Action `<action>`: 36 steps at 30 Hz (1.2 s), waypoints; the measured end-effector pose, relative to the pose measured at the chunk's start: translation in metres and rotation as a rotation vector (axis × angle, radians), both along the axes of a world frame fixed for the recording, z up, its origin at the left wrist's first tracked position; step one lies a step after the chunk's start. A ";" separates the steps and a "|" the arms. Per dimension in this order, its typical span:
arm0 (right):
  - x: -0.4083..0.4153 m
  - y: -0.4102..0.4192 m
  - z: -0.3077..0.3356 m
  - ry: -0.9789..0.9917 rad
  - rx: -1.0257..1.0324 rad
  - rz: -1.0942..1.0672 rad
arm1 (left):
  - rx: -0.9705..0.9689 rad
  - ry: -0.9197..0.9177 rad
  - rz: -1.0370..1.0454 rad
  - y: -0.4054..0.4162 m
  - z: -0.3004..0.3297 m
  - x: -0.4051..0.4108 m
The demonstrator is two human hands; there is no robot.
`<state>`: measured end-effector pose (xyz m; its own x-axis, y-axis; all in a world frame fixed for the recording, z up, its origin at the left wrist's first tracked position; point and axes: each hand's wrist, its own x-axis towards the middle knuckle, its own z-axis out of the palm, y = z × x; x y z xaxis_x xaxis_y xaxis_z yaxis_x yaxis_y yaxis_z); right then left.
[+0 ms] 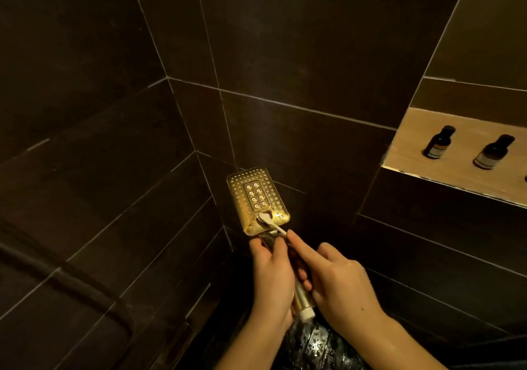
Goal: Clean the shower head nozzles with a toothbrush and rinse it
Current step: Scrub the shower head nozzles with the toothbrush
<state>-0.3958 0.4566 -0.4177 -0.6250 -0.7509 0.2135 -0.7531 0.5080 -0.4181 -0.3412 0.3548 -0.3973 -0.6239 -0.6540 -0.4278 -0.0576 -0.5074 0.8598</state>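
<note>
While one toothbrush [271, 223] scrubs, two bottles [437, 142].

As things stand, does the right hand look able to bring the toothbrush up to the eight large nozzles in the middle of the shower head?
Probably yes. The right hand holds the toothbrush with its bristles already on the lower edge of the shower head, held by the left hand. Nothing lies between them and the large nozzles.

The shower head [258, 197], just beyond the left hand [272, 274], is gleaming gold, its face dotted with small holes around a darker panel of ringed nozzles. The toothbrush [272, 224] is showing white. Dark brown tiles [299, 56] are surrounding them, white-lined. Amber bottles [437, 142] are standing right of the right hand [342, 281].
</note>
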 end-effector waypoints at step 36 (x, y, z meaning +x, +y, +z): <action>-0.021 0.024 -0.005 0.176 -0.046 -0.002 | 0.115 0.047 -0.011 0.002 0.001 0.008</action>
<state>-0.4167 0.4802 -0.4226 -0.5766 -0.7363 0.3540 -0.8156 0.4930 -0.3030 -0.3334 0.3572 -0.3965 -0.6517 -0.5957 -0.4694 -0.0243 -0.6021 0.7980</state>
